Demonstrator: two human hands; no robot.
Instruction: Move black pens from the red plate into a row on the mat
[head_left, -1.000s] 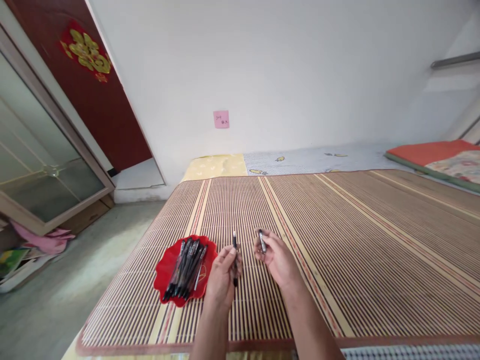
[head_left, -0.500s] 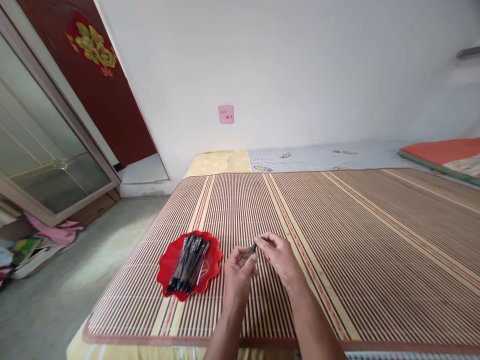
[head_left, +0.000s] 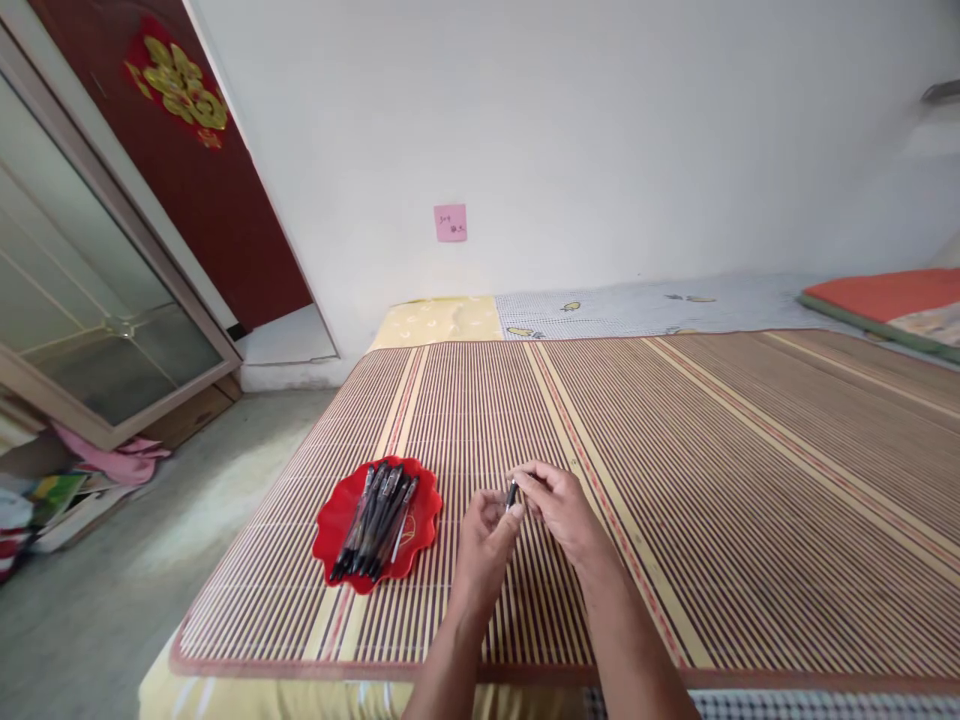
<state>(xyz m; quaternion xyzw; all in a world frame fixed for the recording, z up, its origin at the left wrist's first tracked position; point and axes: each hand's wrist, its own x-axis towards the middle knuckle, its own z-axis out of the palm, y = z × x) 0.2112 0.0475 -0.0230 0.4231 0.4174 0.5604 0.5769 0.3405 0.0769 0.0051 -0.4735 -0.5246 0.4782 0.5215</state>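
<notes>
Drawn together since the earlier frame, left hand (head_left: 484, 542) and right hand (head_left: 559, 506) pinch a pen (head_left: 511, 495), lower centre (apparently joining its parts); next likely calls for steady alignment

The left fingers (head_left: 514, 513) and right fingers (head_left: 534, 488), apart a second ago, have come together at the black pen (head_left: 511, 494).

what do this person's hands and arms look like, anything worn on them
Both are bare: the left hand and right hand wear no gloves. No sleeve shows on the left forearm or right forearm up to the picture's lower edge. No watch or bracelet shows at either wrist.
</notes>
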